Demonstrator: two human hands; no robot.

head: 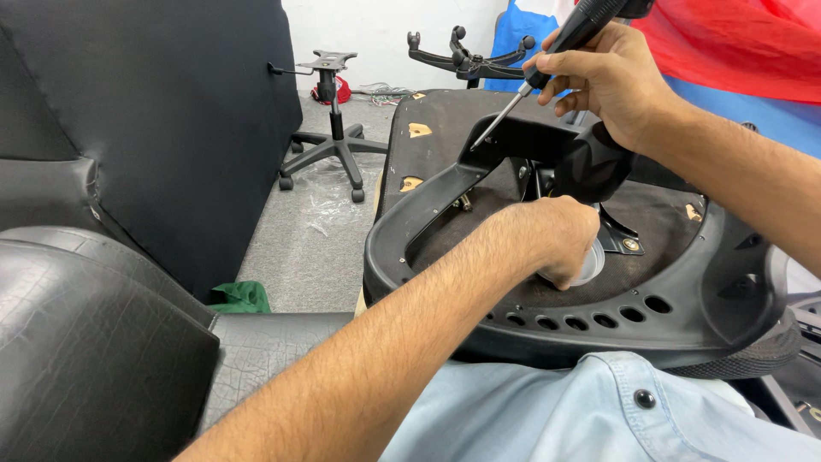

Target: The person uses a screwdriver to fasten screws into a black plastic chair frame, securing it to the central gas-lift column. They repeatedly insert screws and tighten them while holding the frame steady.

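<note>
Grey carpet (299,257) bears chair base (329,145).

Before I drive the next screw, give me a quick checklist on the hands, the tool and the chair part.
1. Right hand wrapped round the screwdriver handle: ok.
2. Screwdriver tip seated in a screw: not ok, it hangs in the air above the black armrest frame.
3. Left hand at the small clear cup: ok.
4. Screws in the cup: cannot tell, hand covers it.
5. Frame resting on the upturned seat base: ok.
</note>
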